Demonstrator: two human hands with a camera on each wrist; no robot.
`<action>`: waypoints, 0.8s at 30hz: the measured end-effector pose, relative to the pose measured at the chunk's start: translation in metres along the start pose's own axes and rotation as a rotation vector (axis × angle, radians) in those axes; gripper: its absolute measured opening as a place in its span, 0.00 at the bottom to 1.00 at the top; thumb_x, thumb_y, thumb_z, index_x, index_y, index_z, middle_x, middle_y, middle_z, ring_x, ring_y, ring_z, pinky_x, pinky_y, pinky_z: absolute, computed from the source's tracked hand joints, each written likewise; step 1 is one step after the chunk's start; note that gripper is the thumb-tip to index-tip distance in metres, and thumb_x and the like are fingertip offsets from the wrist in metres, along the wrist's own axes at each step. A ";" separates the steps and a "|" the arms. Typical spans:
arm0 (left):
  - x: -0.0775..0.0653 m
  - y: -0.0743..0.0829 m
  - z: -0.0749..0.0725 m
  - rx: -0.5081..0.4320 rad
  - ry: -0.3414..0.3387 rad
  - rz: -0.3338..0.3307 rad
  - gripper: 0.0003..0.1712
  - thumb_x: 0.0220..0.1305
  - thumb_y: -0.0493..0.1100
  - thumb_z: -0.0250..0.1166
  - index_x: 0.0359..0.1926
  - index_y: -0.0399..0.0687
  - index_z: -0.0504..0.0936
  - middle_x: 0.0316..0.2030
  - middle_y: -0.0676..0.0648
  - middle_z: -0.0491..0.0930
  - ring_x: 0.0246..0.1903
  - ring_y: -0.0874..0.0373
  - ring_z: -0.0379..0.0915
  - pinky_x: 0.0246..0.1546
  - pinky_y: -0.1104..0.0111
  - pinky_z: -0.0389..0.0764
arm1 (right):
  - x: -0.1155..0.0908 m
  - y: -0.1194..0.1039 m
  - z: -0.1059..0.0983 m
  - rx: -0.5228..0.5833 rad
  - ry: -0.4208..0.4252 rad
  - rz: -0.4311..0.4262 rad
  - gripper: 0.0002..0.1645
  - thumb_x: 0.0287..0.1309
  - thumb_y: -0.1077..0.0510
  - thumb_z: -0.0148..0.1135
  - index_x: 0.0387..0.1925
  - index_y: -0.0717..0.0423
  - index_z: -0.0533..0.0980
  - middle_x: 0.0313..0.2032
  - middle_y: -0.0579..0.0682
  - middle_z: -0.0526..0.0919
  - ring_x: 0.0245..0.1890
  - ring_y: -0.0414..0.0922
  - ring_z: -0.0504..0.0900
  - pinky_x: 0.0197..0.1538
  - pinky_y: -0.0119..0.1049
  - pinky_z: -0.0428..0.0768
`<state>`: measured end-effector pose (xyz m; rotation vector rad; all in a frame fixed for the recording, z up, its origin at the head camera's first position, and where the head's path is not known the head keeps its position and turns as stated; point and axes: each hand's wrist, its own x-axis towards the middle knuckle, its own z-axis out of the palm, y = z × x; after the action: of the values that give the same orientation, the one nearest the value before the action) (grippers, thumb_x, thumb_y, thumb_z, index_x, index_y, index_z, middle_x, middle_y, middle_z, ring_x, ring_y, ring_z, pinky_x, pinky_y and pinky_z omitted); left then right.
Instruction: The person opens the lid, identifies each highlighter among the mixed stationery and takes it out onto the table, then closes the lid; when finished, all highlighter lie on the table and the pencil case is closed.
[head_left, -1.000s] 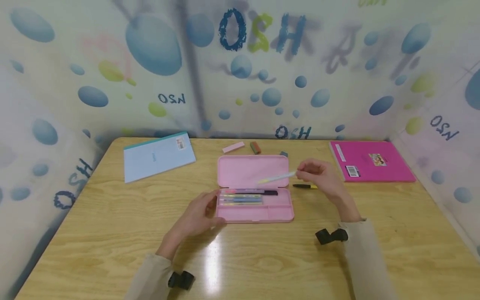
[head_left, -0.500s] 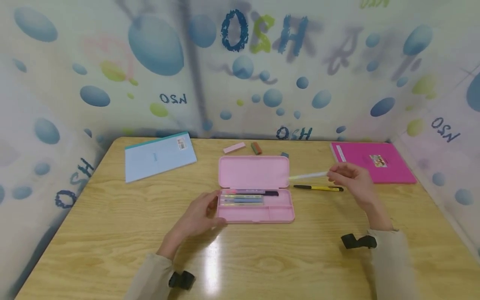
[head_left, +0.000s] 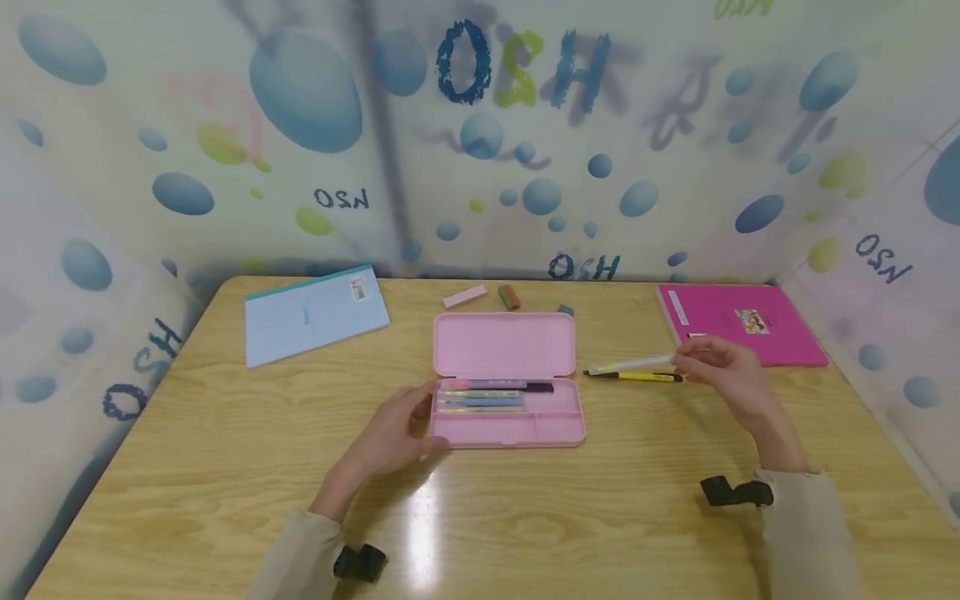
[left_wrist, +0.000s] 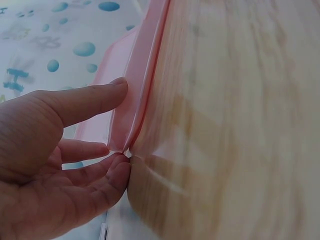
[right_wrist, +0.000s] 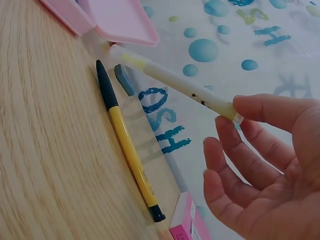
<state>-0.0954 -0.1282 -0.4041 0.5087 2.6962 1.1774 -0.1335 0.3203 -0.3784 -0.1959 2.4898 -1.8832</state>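
Visibly pinched a whitish pen [right_wrist: 175, 85] near one end between the thumb and fingertips of the right hand [right_wrist: 270, 165], with the remaining fingers loosely bent below. Held it slantwise above the table [head_left: 547, 517], to the right of the pink pencil case [head_left: 487, 429], with its partly yellow far end directed toward the case. Had a yellow-and-black pen [head_left: 645, 377] lying on the wood just beside it, dark tip toward the case. Gripped the left end of the case with the left hand [head_left: 390, 429], thumb against the front wall and fingers bent at the side, well apart from the right hand. Had the lid [head_left: 504, 344] folded fully back. Saw slim pens [head_left: 483, 402] side by side in the rear compartment, along with a purplish pen [head_left: 487, 385] with a black cap. Saw a divider [head_left: 536, 427] splitting the front row. Found behind the lid a pink bar [head_left: 465, 297], a brown-and-green block [head_left: 509, 297] and a small grey-blue piece [head_left: 566, 310]. Noticed a pale blue booklet [head_left: 315, 321] to the left and a magenta booklet [head_left: 780, 321] to the right, partly hidden by the right hand in the head view. Wore beige sleeves [head_left: 806, 533]. Faced a wall [head_left: 525, 237] printed with bubbles and letters.
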 end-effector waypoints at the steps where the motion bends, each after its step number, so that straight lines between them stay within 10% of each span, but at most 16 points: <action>1: 0.000 0.000 0.000 0.001 0.001 0.000 0.45 0.50 0.41 0.75 0.67 0.35 0.65 0.46 0.41 0.75 0.43 0.51 0.73 0.47 0.58 0.77 | 0.000 0.000 0.001 -0.020 -0.006 0.003 0.05 0.62 0.63 0.61 0.39 0.58 0.79 0.33 0.38 0.83 0.33 0.36 0.82 0.38 0.28 0.81; 24: 0.001 -0.002 0.002 -0.011 0.003 -0.008 0.46 0.49 0.42 0.76 0.67 0.37 0.65 0.47 0.42 0.75 0.44 0.52 0.72 0.47 0.59 0.78 | 0.002 0.006 -0.006 -0.283 -0.119 0.101 0.17 0.62 0.58 0.62 0.44 0.69 0.74 0.35 0.48 0.84 0.37 0.38 0.82 0.41 0.33 0.79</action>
<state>-0.0960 -0.1283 -0.4069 0.4942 2.6902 1.1910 -0.1370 0.3269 -0.3820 -0.1753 2.6191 -1.4338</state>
